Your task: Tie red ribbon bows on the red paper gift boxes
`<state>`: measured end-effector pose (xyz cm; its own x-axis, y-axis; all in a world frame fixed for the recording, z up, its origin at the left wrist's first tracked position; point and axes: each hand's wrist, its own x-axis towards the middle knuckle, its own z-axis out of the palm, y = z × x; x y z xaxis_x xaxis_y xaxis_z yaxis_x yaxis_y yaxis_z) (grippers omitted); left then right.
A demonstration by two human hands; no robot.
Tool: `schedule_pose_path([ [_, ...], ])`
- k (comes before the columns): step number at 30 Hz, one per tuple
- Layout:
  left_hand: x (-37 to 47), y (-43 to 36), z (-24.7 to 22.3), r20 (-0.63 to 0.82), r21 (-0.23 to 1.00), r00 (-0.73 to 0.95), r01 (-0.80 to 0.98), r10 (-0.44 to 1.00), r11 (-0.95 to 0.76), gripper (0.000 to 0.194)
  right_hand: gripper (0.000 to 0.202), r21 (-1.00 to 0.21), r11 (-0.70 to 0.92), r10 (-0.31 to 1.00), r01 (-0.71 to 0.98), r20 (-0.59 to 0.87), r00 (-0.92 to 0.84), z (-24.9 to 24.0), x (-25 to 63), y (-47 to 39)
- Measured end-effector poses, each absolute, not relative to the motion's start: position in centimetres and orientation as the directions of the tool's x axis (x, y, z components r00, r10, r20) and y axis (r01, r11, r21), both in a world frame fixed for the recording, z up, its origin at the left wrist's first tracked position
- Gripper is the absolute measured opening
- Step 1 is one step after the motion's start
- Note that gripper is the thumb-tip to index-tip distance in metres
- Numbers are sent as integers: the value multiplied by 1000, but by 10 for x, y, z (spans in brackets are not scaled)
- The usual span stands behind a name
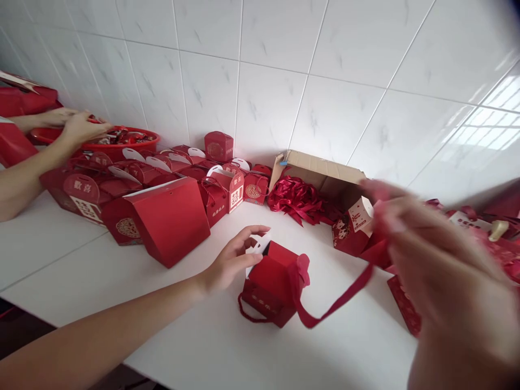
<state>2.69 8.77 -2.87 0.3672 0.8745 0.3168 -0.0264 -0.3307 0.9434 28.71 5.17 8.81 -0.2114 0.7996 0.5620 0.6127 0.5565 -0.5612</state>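
A small red gift box stands on the white table in front of me with its top open, a twisted red cord handle hanging at its near side. My left hand is at the box's left edge, its thumb and curled fingers around the raised white-lined flap. On the right, my right hand, smeared by motion, pinches a dark red ribbon. From there the ribbon sags down to the box's right flap, beside a pinkish-red rounded piece.
Many finished-looking red boxes crowd the left. Behind them another person's hands work over a red basin of wrapped items. A cardboard carton with red ribbons stands at the tiled wall. More red packaging lies right.
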Motion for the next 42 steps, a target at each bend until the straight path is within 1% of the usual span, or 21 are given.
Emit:
schedule_pose_path([
  [1, 27, 88, -29, 312, 947, 392, -59, 866, -315, 43, 24, -581, 544, 827, 605, 493, -269, 83, 277, 51],
  [2, 27, 87, -29, 303, 952, 416, -85, 857, -295, 44, 22, -607, 520, 854, 601, 394, -341, 78, 268, 52],
  [3, 28, 85, -28, 291, 956, 437, -103, 851, -274, 45, 21, -623, 485, 868, 614, 256, -426, 74, 259, 54],
  [5, 29, 82, -25, 254, 967, 466, -105, 847, -232, 47, 22, -620, 432, 850, 655, 37, -526, 68, 246, 61],
  [6, 29, 80, -24, 239, 971, 477, -99, 846, -218, 48, 23, -610, 423, 836, 670, -23, -548, 67, 242, 64],
  [8, 29, 78, -24, 218, 976, 498, -94, 839, -198, 48, 26, -590, 423, 820, 687, -73, -567, 66, 238, 68],
  [14, 29, 78, -28, 224, 975, 508, -116, 831, -191, 43, 25, -556, 423, 808, 716, -126, -575, 68, 238, 67],
  [17, 30, 78, -27, 219, 976, 515, -125, 829, -180, 44, 25, -569, 413, 810, 711, -128, -572, 67, 237, 67],
  [24, 31, 76, -22, 163, 984, 537, -151, 827, -96, 44, 25, -602, 393, 786, 695, -171, -594, 73, 236, 66],
  [30, 31, 74, -21, 170, 984, 531, -141, 830, -111, 44, 23, -611, 394, 784, 686, -167, -598, 74, 236, 65],
  [34, 31, 74, -20, 159, 986, 536, -132, 829, -103, 45, 23, -605, 380, 783, 700, -192, -591, 74, 236, 65],
  [42, 30, 74, -21, 160, 983, 541, -160, 826, -86, 45, 24, -642, 402, 782, 653, -131, -610, 67, 234, 69],
])
